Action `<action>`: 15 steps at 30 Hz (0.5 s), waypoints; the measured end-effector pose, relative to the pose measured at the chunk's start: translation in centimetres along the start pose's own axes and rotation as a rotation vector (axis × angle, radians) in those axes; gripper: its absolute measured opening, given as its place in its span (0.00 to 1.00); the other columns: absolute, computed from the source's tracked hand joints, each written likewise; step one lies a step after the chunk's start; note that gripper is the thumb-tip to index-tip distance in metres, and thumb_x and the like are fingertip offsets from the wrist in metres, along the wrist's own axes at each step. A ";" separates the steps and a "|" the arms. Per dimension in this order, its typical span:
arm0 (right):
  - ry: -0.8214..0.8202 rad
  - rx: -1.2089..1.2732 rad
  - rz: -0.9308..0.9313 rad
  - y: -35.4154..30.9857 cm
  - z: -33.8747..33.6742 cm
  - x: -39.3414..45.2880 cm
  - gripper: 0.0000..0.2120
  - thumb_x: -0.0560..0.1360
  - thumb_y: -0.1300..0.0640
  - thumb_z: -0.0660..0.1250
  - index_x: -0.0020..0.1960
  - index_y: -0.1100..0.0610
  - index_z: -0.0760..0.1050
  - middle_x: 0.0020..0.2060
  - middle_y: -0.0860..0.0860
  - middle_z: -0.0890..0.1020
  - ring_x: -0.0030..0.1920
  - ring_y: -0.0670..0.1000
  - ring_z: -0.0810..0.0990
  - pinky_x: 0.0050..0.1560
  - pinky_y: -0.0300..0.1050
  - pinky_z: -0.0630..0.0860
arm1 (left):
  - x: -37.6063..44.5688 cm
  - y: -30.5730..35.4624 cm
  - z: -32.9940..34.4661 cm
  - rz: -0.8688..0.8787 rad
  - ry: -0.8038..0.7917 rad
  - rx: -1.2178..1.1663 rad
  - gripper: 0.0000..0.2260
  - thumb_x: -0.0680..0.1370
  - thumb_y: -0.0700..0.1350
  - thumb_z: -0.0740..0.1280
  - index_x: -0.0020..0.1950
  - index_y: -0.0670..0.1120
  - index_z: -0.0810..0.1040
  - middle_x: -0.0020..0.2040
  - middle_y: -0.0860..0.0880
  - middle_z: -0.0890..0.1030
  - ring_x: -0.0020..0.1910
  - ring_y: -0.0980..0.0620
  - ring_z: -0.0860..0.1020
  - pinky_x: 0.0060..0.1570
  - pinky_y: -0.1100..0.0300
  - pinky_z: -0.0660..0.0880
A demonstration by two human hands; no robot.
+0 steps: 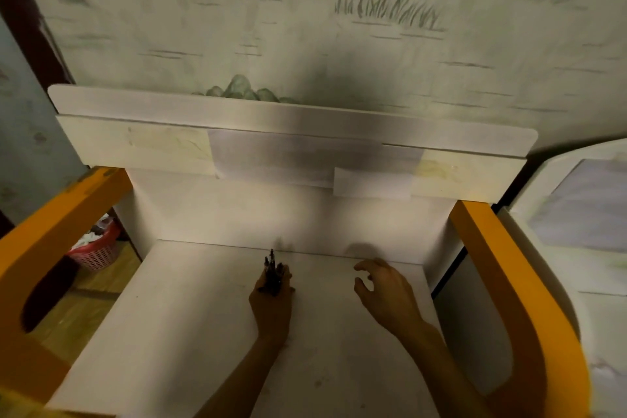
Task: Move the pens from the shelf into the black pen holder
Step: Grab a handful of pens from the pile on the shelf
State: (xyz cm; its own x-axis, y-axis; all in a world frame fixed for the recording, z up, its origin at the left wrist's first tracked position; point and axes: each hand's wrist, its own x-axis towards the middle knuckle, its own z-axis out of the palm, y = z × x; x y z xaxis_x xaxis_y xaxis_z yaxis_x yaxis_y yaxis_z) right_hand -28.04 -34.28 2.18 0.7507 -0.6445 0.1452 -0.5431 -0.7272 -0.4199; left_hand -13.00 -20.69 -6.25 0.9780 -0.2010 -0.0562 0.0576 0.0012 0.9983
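Note:
My left hand (271, 302) grips a dark bundle of pens (272, 273) near the middle of the white desk top (169, 316); the pen tips stick up past my fingers toward the back wall. Whether a black pen holder is inside that grip I cannot tell, since the hand covers the lower part. My right hand (383, 288) hovers to the right of the bundle with fingers loosely curled and holds nothing. The white shelf (135, 102) runs above the desk, and no pens show on it.
Orange side panels (502, 265) flank the desk left and right. White paper sheets (271, 159) are stuck to the board under the shelf. A red basket (98, 248) stands on the wooden floor at the left. A white cabinet stands at the right.

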 end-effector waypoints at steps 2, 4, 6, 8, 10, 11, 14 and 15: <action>0.013 -0.006 0.005 -0.2 -0.1 -0.2 0.14 0.78 0.49 0.64 0.63 0.48 0.76 0.59 0.45 0.78 0.54 0.45 0.78 0.51 0.35 0.71 | 0.0 0.6 -0.3 0.069 0.042 0.060 0.06 0.80 0.44 0.69 0.51 0.43 0.82 0.41 0.49 0.85 0.34 0.49 0.82 0.36 0.52 0.80; 0.018 -0.010 0.013 -0.5 -0.2 -0.4 0.14 0.78 0.49 0.64 0.64 0.47 0.76 0.59 0.44 0.78 0.54 0.44 0.78 0.52 0.35 0.71 | 0.2 0.9 -0.6 0.102 0.039 0.087 0.05 0.79 0.45 0.70 0.48 0.44 0.82 0.36 0.49 0.84 0.29 0.52 0.81 0.31 0.55 0.80; 0.015 -0.021 0.008 -0.8 -0.4 -0.6 0.14 0.78 0.49 0.65 0.64 0.48 0.76 0.58 0.45 0.79 0.54 0.45 0.78 0.52 0.36 0.72 | 0.2 0.7 -0.9 0.126 0.014 0.111 0.04 0.78 0.46 0.72 0.46 0.46 0.82 0.34 0.46 0.83 0.28 0.51 0.81 0.31 0.52 0.81; 0.020 -0.015 0.008 -1.2 -0.6 -0.9 0.14 0.78 0.49 0.65 0.63 0.49 0.76 0.58 0.45 0.79 0.53 0.45 0.78 0.52 0.36 0.72 | 0.5 -0.1 -1.4 0.105 -0.010 0.151 0.05 0.77 0.49 0.72 0.44 0.48 0.83 0.32 0.46 0.81 0.28 0.52 0.80 0.31 0.49 0.79; 0.028 0.000 0.025 -1.6 -0.9 -1.2 0.15 0.78 0.49 0.65 0.63 0.49 0.76 0.59 0.45 0.79 0.54 0.45 0.78 0.53 0.37 0.73 | 0.5 0.2 -1.8 0.090 -0.056 0.232 0.09 0.78 0.51 0.71 0.49 0.46 0.83 0.32 0.47 0.81 0.29 0.54 0.80 0.35 0.53 0.78; 0.030 0.001 0.031 -1.8 -1.0 -1.5 0.15 0.78 0.49 0.65 0.64 0.49 0.76 0.59 0.45 0.79 0.54 0.45 0.78 0.54 0.37 0.73 | 0.8 0.2 -1.9 0.099 -0.079 0.296 0.12 0.78 0.53 0.70 0.53 0.46 0.83 0.36 0.47 0.83 0.33 0.52 0.81 0.40 0.53 0.78; 0.055 -0.005 0.037 -2.5 -1.9 -2.2 0.15 0.78 0.49 0.65 0.64 0.49 0.76 0.59 0.45 0.79 0.54 0.45 0.78 0.54 0.36 0.74 | 0.9 1.5 -2.1 0.044 -0.168 0.322 0.18 0.79 0.55 0.69 0.65 0.48 0.78 0.53 0.51 0.82 0.52 0.49 0.80 0.57 0.53 0.76; 0.072 -0.005 0.035 -2.8 -2.5 -2.5 0.15 0.78 0.49 0.65 0.64 0.49 0.76 0.59 0.45 0.79 0.54 0.45 0.78 0.53 0.36 0.73 | 0.6 2.1 -2.0 0.030 -0.205 0.306 0.17 0.79 0.55 0.68 0.65 0.49 0.77 0.54 0.53 0.80 0.53 0.50 0.79 0.57 0.55 0.75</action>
State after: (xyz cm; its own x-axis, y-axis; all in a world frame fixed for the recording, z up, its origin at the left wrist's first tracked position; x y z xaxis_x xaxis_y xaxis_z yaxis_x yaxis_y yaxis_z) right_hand -29.35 -31.23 5.17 0.7024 -0.6847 0.1944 -0.5704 -0.7048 -0.4218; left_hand -11.92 -18.83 -4.20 0.9160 -0.3976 -0.0545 -0.0630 -0.2765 0.9589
